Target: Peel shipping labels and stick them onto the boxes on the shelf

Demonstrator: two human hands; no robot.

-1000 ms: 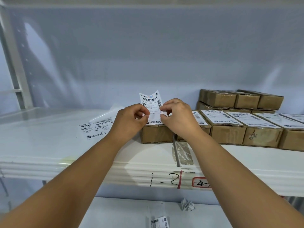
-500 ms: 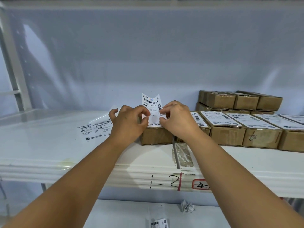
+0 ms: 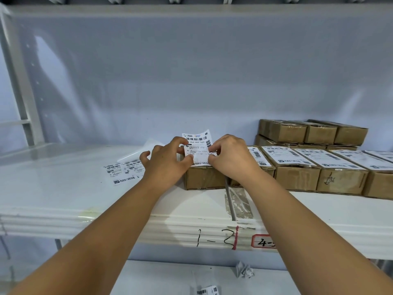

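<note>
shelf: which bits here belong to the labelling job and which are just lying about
Job: label pinched by the left hand and right hand; box under it; loose labels to its left; labelled boxes to its right; bare boxes stacked behind.

Lying about: crumpled paper and barcode scrap on the lower shelf; tape patch on the shelf.

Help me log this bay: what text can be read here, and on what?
"1-2": handwritten on the shelf edge.
"4-": on the red-bordered tag; the rest is hidden by the right arm.
"050-V05-220", roughly: on the label pinched by the left hand and right hand.
Scribble on a box: illegible.
Box labels and loose labels: print too small.
</note>
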